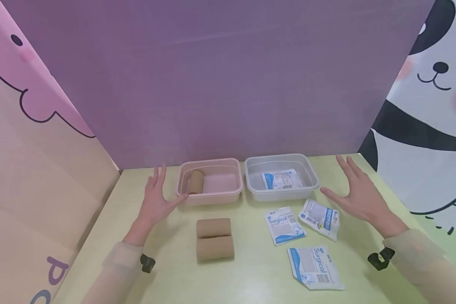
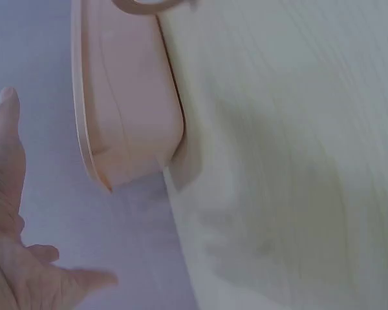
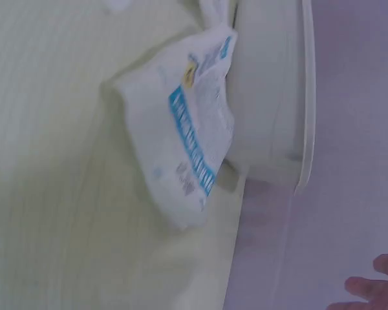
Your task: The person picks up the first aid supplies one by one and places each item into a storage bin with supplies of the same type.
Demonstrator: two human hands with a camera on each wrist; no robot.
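Observation:
My left hand [image 1: 156, 203] is held with fingers spread at the left of a pink tub [image 1: 213, 199], its thumb overlapping the tub's front left corner in the head view. A brown cardboard roll [image 1: 196, 182] lies inside that tub. On the other side, my right hand [image 1: 359, 195] is spread beside a grey-white tub [image 1: 281, 194], which contains a white and blue packet labelled Surgical [image 1: 282, 179]. Neither hand holds anything. Nearest the right hand is a crumpled white packet [image 3: 174, 129], lying against the front of the grey-white tub.
Two more brown rolls [image 1: 214, 248] lie side by side in front of the pink tub. Two flat Surgical packets, one nearer the tubs [image 1: 285, 226] and one closer to me [image 1: 315, 268], lie on the pale yellow table [image 1: 167, 278]. A purple panel [image 1: 228, 84] stands behind the tubs.

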